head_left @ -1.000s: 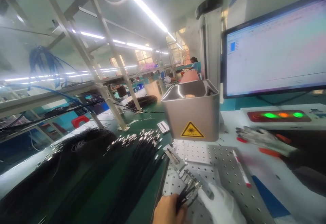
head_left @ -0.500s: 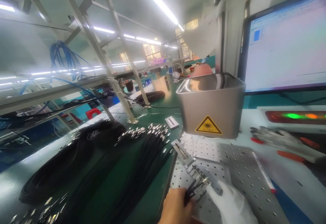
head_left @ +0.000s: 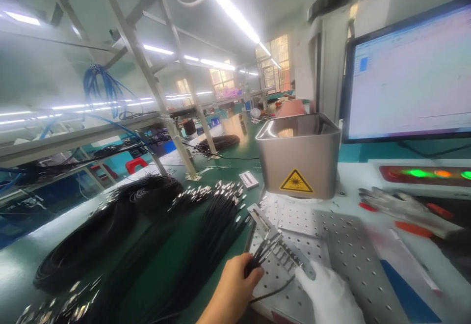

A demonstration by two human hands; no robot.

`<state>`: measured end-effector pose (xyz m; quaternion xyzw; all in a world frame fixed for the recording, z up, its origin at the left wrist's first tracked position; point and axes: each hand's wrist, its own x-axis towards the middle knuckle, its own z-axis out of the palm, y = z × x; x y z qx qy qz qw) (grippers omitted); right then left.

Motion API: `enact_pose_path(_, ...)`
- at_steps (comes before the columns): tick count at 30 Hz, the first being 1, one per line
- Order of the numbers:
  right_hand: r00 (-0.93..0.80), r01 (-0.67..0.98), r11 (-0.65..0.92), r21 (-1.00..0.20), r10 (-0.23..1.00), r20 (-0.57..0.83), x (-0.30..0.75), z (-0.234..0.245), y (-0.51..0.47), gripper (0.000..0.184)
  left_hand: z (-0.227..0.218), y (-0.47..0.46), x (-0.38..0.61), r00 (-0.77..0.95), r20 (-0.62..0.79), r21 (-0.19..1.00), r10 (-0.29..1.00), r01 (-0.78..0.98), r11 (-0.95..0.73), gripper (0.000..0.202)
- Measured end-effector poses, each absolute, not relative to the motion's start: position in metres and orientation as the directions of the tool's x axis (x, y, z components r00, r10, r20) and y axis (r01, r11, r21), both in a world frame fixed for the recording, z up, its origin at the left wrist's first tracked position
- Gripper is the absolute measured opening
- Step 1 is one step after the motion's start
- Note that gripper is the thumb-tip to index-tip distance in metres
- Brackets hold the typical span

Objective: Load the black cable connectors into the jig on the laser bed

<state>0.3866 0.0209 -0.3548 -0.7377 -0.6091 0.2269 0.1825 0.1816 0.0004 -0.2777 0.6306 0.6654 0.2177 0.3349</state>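
Note:
My left hand (head_left: pixel 237 277), bare, is closed round several black cables (head_left: pixel 253 266), whose metal connector ends point up and right over a slotted metal fixture (head_left: pixel 287 255). The fixture lies slanted on a perforated metal plate (head_left: pixel 342 235). My right hand (head_left: pixel 331 292), in a white glove, is at the fixture's lower right end, its fingertips closed at the end of a single dark cable (head_left: pixel 274 293). That cable runs down and left across the plate. The connector at the gloved fingertips is hidden.
Bundles of black cable (head_left: pixel 206 235) with metal ends lie on the green mat at left. Behind the plate stands a metal housing (head_left: pixel 300 167) with a yellow warning label. At right are a monitor (head_left: pixel 408 78), indicator lights (head_left: pixel 419 173), a grey glove (head_left: pixel 401 206) and a marker (head_left: pixel 415 260).
My left hand has moved left and slightly up with its cables, away from the gloved right hand. A single cable now shows between the hands. The camera view has shifted slightly.

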Motion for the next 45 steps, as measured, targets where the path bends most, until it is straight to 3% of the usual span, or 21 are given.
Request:
enact_pose_path(4,0.169,0.849,-0.164,-0.503,0.985,-0.037,0.382,-0.374,0.024,0.037,-0.282,0.001,0.181,-0.026,-0.233,0.762,0.972,0.616,0.199,0.008)
enact_pose_path(9,0.23,0.908,-0.115,-0.402,0.94,0.251,0.37,-0.401,0.022,0.036,-0.298,0.014,0.203,-0.055,-0.137,0.792,0.989,0.593,0.143,0.011)
enact_pose_path(14,0.147,0.948,-0.035,-0.317,0.931,0.335,0.37,-0.415,0.024,0.032,-0.302,0.021,0.216,-0.036,-0.187,0.789,0.982,0.59,0.172,0.014)
enact_pose_path(19,0.133,0.958,-0.026,-0.285,0.923,0.362,0.37,-0.418,0.026,0.028,-0.301,0.02,0.218,-0.056,-0.18,0.699,0.982,0.695,0.168,0.024)
enact_pose_path(25,0.154,0.964,-0.044,-0.263,0.897,0.414,0.367,-0.4,0.019,0.029,-0.316,0.028,0.212,-0.06,-0.176,0.777,0.983,0.604,0.176,0.018)
enact_pose_path(30,0.101,0.978,-0.004,-0.209,0.883,0.459,0.369,-0.395,0.017,0.027,-0.315,0.03,0.218,-0.092,-0.237,0.71,0.967,0.663,0.237,0.021)
enact_pose_path(37,0.121,0.973,-0.033,-0.228,0.915,0.386,0.37,-0.411,0.022,0.031,-0.305,0.03,0.233,-0.101,-0.299,0.704,0.949,0.648,0.291,0.023)
enact_pose_path(42,-0.019,0.964,0.101,-0.245,0.949,0.313,0.382,-0.428,0.029,0.029,-0.306,0.034,0.239,-0.146,-0.327,0.647,0.933,0.685,0.334,0.024)
enact_pose_path(45,-0.214,0.954,0.273,-0.128,0.913,0.348,0.391,-0.431,0.028,0.038,-0.309,0.034,0.24,-0.15,-0.337,0.635,0.93,0.693,0.342,0.022)
